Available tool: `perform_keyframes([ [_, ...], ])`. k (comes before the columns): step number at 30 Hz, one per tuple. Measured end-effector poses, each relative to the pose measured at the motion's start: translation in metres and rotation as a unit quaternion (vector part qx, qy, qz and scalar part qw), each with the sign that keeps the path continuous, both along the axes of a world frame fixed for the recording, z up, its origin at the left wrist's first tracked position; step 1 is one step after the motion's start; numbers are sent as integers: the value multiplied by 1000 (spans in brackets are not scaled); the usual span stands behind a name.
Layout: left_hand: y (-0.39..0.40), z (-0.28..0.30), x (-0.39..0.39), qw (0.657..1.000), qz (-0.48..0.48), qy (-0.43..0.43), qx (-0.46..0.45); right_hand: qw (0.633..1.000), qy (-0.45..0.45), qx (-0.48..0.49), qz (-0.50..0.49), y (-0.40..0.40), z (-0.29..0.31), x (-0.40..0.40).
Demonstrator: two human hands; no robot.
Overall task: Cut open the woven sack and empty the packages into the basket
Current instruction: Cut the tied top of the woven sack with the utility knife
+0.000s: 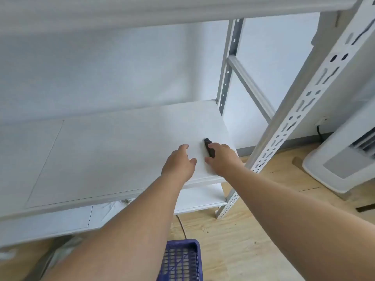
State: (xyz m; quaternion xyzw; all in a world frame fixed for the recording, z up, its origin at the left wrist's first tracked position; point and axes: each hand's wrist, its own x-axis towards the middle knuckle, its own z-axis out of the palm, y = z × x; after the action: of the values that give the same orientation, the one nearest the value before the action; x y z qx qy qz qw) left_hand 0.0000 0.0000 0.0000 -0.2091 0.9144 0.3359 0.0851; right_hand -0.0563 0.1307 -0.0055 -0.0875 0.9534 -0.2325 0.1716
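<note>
Small dark cutter (pixel 209 147) lies on the white shelf (pixel 113 147), near its right front corner. Right hand (pixel 220 159) is on it, fingers (pixel 211 146) and thumb curled round the handle. Left hand (pixel 179 162) rests flat on the shelf just beside, fingers loose & holding nothing. Blue basket (pixel 180 260) sits on the wood floor (pixel 243 230) below, btw the two arms. White fan unit (pixel 341 165) stands far right.
</note>
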Motion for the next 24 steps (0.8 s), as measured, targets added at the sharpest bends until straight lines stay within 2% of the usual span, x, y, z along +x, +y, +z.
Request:
perform_keyframes([
  [9, -2, -12, -31, 999, 19, -41, -13, 992, -28, 124, -26, -13, -29, -20],
  [15, -7, -22, -29, 997, 9, -80, 8, 990, -28, 132, -33, -15, -45, -17],
  [21, -16, -18, -22, 996, 28, -81, 29, 993, -85, 18, -82, -25, -40, -18],
  [24, -19, -9, -16, 992, 69, -49, 96, 988, -113, -75, -69, -34, -33, -6],
])
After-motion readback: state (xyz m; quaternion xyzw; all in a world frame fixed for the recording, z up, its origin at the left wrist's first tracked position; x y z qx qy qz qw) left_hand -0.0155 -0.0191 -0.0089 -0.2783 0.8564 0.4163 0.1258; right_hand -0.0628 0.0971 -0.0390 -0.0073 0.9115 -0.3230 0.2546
